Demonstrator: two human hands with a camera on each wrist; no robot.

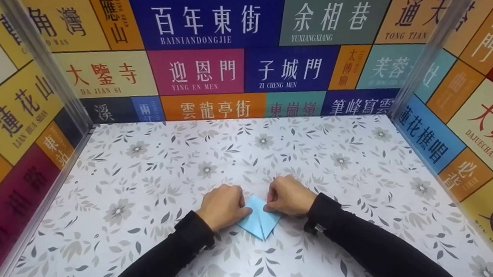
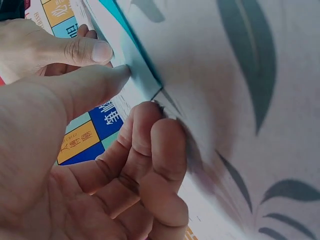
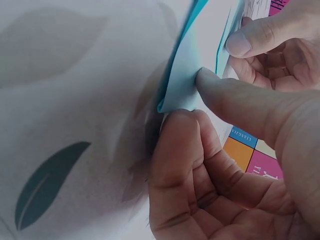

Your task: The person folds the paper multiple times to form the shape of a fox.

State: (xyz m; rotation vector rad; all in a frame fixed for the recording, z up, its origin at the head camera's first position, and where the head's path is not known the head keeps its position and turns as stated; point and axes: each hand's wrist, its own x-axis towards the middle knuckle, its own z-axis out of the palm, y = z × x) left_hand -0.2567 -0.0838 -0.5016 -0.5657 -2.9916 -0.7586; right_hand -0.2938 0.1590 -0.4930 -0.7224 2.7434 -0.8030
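Note:
A light blue sheet of origami paper (image 1: pixel 258 226), folded into a diamond with a seam down its middle, lies on the table between both hands. My left hand (image 1: pixel 223 206) holds its left corner, thumb on top and curled fingers at the edge. At the opposite corner my right hand (image 1: pixel 291 197) pinches the paper in the same way. In the left wrist view the paper (image 2: pixel 140 70) shows a darker blue edge beside the thumb. Folded layers of the paper (image 3: pixel 182 85) appear along its rim in the right wrist view.
A white cloth with grey flowers and leaves (image 1: pixel 158 185) covers the table. Behind stands a wall of coloured name panels (image 1: pixel 215 22). Clear-edged side panels (image 1: pixel 55 78) rise at the left and right. Black sleeves (image 1: pixel 151 265) cover both forearms.

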